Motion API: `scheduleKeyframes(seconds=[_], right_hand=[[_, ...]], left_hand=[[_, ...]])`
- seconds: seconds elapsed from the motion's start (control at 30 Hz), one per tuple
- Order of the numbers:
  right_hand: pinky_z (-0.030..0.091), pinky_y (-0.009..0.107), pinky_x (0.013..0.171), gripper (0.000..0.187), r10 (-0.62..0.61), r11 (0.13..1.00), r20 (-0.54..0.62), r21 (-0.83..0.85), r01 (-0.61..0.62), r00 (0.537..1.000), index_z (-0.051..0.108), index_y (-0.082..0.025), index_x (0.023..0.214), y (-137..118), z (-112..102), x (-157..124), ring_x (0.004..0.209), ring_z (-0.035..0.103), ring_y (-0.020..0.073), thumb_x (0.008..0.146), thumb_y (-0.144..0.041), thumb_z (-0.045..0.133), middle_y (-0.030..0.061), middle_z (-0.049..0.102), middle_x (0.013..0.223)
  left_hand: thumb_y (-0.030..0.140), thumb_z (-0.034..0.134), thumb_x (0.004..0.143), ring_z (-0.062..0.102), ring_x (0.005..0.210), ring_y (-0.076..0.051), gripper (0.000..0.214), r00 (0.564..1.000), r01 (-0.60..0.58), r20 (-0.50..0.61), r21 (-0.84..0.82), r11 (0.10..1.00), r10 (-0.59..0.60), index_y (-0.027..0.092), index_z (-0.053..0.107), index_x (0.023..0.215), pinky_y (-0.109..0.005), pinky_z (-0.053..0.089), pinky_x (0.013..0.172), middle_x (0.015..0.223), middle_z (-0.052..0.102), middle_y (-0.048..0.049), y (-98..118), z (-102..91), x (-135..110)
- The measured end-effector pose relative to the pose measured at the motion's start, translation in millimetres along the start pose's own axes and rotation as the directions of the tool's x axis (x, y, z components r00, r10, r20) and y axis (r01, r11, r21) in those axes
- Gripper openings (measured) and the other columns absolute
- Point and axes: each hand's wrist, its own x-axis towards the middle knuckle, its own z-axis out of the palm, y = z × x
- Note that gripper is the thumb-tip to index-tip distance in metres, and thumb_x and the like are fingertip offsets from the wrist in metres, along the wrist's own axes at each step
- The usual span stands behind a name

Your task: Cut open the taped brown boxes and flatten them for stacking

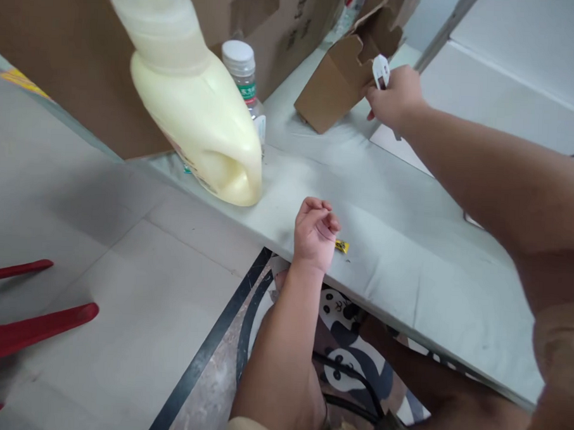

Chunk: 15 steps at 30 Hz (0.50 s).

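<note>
My right hand (396, 99) is closed around what looks like a white utility knife (381, 72), its rounded end sticking up above the fingers. Just to the left of that hand, a small brown cardboard box (328, 84) stands tilted with its top flaps open. My left hand (316, 232) rests near the front edge of the pale green covered surface (390, 245), palm partly up. Its fingers are loosely curled, somewhat apart, with nothing visible in them. A small yellow packet (341, 246) lies right beside the left wrist.
A large pale yellow bottle (200, 122) stands at the left edge, with a clear white-capped bottle (240, 61) behind it. A big cardboard carton (75, 53) fills the back left. Red legs (34, 334) of some furniture stand on the tiled floor. A panda-print mat (342, 369) lies below.
</note>
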Motion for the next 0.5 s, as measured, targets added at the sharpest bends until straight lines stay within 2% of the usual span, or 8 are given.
scheduleKeyframes(seconds=[0.07,0.17,0.27,0.33,0.4,0.43,0.5], right_hand=[[0.05,0.032,0.083,0.022,0.036,0.999,-0.07,-0.018,-0.038,0.997,0.057,-0.005,0.073,25.8,-20.9,-33.8,0.085,0.067,0.0154,0.085,-0.023,0.054,0.0106,0.066,0.078],[0.045,0.024,0.068,0.02,0.1,0.995,-0.171,0.041,-0.094,0.98,0.065,-0.003,0.079,75.5,-55.1,-89.7,0.059,0.054,0.0054,0.084,-0.019,0.053,0.0012,0.056,0.059],[0.037,0.022,0.053,0.014,0.13,0.978,-0.25,0.191,-0.082,0.959,0.067,-0.011,0.076,126.5,-87.7,-155.1,0.05,0.048,0.0063,0.075,-0.014,0.054,0.0002,0.054,0.054],[0.037,0.025,0.05,0.007,0.101,0.953,-0.379,0.302,0.02,0.92,0.063,-0.016,0.069,153.4,-103.9,-203.1,0.052,0.049,0.0094,0.071,-0.018,0.057,0.0037,0.058,0.061],[0.039,0.028,0.049,0.008,0.067,0.931,-0.491,0.345,0.123,0.868,0.056,-0.021,0.065,171.8,-112.9,-250.2,0.057,0.054,0.0132,0.07,-0.027,0.06,0.0077,0.065,0.077],[0.041,0.029,0.049,0.01,0.091,0.924,-0.536,0.359,0.129,0.84,0.053,-0.024,0.068,178.2,-114.6,-271.6,0.063,0.059,0.0167,0.069,-0.029,0.061,0.0079,0.066,0.08],[0.044,0.032,0.052,0.019,0.173,0.93,-0.585,0.361,0.063,0.792,0.048,-0.028,0.078,187.0,-113.9,-306.7,0.071,0.064,0.0219,0.067,-0.032,0.063,0.007,0.066,0.083]], left_hand=[[0.014,0.064,0.062,0.049,0.047,-0.004,0.028,1.0,-0.021,-0.005,0.017,1.0,0.021,0.021,0.042,0.079,-0.018,0.036,0.049,0.071,0.053,0.0072,-4.3,4.1,-1.4],[0.016,0.063,0.066,0.049,0.047,-0.005,0.024,0.997,-0.079,-0.005,0.079,0.994,0.08,0.022,0.045,0.081,-0.018,0.036,0.049,0.07,0.053,0.0066,-13.0,9.8,-3.3],[0.018,0.063,0.069,0.053,0.054,-0.006,0.019,0.97,-0.239,-0.007,0.189,0.952,0.245,0.022,0.049,0.081,-0.019,0.04,0.055,0.072,0.054,0.0053,-26.8,14.6,-4.0],[0.019,0.064,0.071,0.062,0.07,-0.009,0.016,0.935,-0.346,0.012,0.26,0.901,0.355,0.022,0.054,0.083,-0.02,0.046,0.067,0.079,0.058,0.0031,-39.5,18.1,-4.0],[0.022,0.065,0.074,0.065,0.092,-0.012,0.015,0.916,-0.399,0.09,0.317,0.86,0.391,0.023,0.061,0.088,-0.022,0.048,0.082,0.093,0.065,-0.0004,-55.0,22.3,-4.6],[0.024,0.065,0.077,0.065,0.102,-0.014,0.015,0.912,-0.41,0.163,0.339,0.847,0.377,0.023,0.064,0.092,-0.024,0.048,0.089,0.101,0.067,-0.0022,-63.6,24.8,-5.6],[0.032,0.063,0.084,0.062,0.116,-0.018,0.021,0.887,-0.425,0.352,0.37,0.826,0.299,0.024,0.069,0.103,-0.029,0.046,0.099,0.115,0.068,-0.0048,-81.6,30.4,-9.1]])
